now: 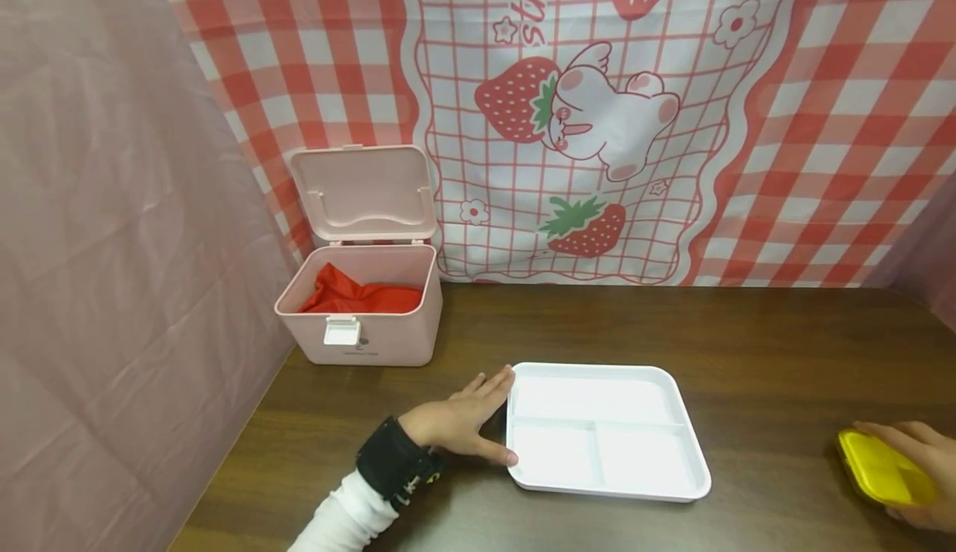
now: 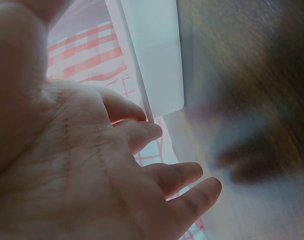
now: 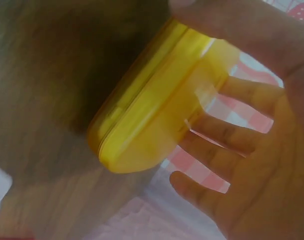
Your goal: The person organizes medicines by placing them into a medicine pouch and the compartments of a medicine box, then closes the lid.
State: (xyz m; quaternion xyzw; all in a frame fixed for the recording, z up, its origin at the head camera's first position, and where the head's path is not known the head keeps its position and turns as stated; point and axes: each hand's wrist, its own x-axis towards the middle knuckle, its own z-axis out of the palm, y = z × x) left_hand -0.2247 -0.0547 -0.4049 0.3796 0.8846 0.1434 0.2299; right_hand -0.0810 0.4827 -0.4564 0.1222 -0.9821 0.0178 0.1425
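The yellow box [image 1: 881,466] held in the right hand [image 1: 939,462] could be dropped if gripped loosely, or the 3-part tray [image 1: 597,398] touching the spread left hand [image 1: 465,421] pressed askew.

- Wide passage runs over the table [image 1: 773,386] between the white tray [image 1: 597,394] and the yellow container [image 1: 881,469] in the right hand [image 1: 929,476].
- The left hand [image 1: 465,423] blocks the tray's left side.
- The pink box [image 1: 399,340] is reachable from above — its raised lid [image 1: 366,191] bars the rear.
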